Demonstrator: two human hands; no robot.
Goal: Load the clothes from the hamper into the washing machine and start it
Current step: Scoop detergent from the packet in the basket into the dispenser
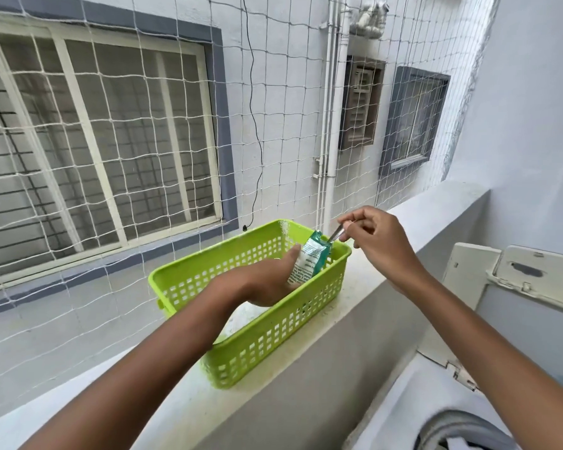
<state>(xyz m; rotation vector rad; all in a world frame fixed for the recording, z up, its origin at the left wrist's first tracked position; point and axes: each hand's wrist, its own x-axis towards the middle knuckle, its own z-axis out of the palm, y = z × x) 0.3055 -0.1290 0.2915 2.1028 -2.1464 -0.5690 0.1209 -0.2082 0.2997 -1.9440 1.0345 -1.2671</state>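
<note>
Detergent stage — washer not yet started.

On the ledge, the left hand (267, 282) grips a green packet (309, 261) inside the green basket (241, 339); the right hand (376, 241) pinches a metal spoon (335, 235) into it. Near right, clothes seemingly lie in the washing machine (449, 430) drum — no hamper in view.

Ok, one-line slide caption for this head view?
Left hand steadies a green packet in the green basket while the right hand dips a spoon in.
</note>
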